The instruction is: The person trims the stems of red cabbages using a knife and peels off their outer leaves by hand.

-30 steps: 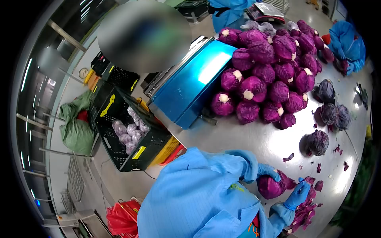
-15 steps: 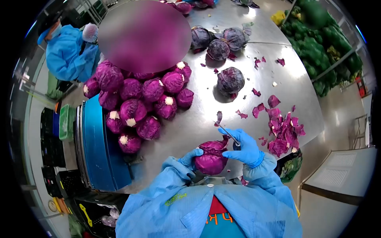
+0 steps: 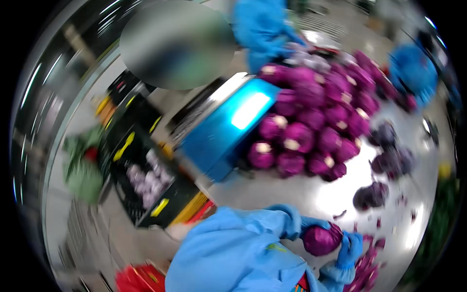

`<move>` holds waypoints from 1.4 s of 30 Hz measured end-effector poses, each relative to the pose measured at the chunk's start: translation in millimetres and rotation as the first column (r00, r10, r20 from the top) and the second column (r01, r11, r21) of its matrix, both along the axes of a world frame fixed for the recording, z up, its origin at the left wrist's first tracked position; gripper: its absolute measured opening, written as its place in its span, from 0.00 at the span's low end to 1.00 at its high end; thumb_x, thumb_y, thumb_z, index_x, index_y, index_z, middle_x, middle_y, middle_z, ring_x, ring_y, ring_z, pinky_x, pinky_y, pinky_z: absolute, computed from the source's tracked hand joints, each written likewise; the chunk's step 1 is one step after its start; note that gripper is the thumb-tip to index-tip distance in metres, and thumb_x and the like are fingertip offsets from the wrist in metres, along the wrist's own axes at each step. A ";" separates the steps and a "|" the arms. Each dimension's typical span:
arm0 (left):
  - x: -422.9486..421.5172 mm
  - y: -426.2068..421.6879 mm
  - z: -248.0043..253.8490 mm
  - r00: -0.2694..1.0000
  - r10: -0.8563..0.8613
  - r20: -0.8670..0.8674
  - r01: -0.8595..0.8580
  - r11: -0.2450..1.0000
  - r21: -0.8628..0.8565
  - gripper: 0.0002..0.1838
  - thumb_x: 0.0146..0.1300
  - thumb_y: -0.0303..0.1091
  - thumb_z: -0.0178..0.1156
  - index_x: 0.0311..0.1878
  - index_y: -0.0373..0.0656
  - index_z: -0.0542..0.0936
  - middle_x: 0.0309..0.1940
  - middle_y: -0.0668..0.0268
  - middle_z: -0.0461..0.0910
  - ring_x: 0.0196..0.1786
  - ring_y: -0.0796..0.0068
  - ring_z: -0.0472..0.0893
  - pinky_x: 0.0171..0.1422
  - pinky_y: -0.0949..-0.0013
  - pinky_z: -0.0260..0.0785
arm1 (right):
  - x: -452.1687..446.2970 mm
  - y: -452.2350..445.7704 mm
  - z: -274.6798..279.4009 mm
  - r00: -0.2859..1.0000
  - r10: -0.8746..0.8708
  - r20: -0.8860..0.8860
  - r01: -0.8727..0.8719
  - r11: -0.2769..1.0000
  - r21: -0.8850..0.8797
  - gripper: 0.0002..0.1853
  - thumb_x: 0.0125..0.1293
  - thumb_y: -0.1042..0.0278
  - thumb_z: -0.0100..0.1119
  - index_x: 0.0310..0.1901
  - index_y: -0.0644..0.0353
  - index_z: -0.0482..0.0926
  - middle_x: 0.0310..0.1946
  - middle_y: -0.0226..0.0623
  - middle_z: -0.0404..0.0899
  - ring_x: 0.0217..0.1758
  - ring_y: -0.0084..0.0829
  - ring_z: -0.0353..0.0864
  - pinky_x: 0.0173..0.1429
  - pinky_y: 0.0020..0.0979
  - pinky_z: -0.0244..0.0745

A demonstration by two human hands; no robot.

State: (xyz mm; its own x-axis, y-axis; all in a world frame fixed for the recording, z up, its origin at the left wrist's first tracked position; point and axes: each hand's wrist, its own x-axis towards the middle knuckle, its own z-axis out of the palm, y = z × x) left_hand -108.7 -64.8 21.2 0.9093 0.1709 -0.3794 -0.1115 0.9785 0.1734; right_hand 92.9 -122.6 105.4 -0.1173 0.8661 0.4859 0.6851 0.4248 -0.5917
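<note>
A red cabbage (image 3: 318, 240) is held low over the steel table's near edge. My left hand (image 3: 311, 223), in a blue glove, is wrapped round its far left side. On the cabbage's right side is my gloved right hand (image 3: 350, 249), its fingers bent and close to the leaves. The knife seen in that hand half a second ago is not distinct now, through blur. Cut purple leaves (image 3: 366, 270) lie beside the right hand.
A large pile of red cabbages (image 3: 311, 119) stands beyond a blue metal box (image 3: 224, 129). Darker cabbages (image 3: 372, 195) lie to the right. A black crate (image 3: 146, 180) holds pale wrapped items. A person in blue (image 3: 262, 29) stands behind the pile.
The view has swung left, bringing the crates into sight and shifting the hands to the lower right. The cabbage is still between both hands, turned somewhat.
</note>
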 end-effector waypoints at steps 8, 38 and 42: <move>-30.7 -27.9 -4.7 0.888 0.317 0.334 -0.297 0.948 -0.110 0.39 0.55 0.49 0.69 0.67 0.44 0.66 0.63 0.59 0.72 0.62 0.64 0.74 0.71 0.56 0.62 | -43.7 37.1 18.8 0.959 0.206 0.194 -0.223 0.973 0.067 0.05 0.64 0.73 0.61 0.34 0.65 0.78 0.32 0.43 0.77 0.36 0.41 0.76 0.43 0.38 0.73; -56.3 -7.8 -3.4 0.998 0.039 0.048 -0.062 0.645 0.762 0.56 0.36 0.35 0.81 0.70 0.37 0.59 0.62 0.58 0.68 0.63 0.67 0.70 0.69 0.63 0.63 | 61.1 -81.2 -11.9 0.513 -0.839 -0.183 0.836 0.536 -0.116 0.30 0.61 0.65 0.67 0.65 0.56 0.70 0.46 0.31 0.80 0.43 0.21 0.75 0.46 0.26 0.71; -52.8 4.6 2.5 0.998 0.041 0.050 -0.064 0.712 0.699 0.56 0.35 0.32 0.81 0.70 0.39 0.59 0.62 0.59 0.68 0.64 0.67 0.70 0.70 0.62 0.63 | -22.9 -68.1 23.4 0.769 -0.544 -0.336 0.268 0.751 -0.603 0.38 0.53 0.63 0.72 0.67 0.52 0.69 0.50 0.34 0.77 0.45 0.25 0.76 0.49 0.28 0.71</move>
State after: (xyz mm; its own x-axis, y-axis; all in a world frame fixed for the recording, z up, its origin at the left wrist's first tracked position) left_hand -161.5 -60.3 23.6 0.8989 0.4252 -0.1059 -0.1755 0.5708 0.8021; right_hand 70.0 -190.6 128.7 0.4236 0.8962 -0.1317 0.2973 -0.2749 -0.9144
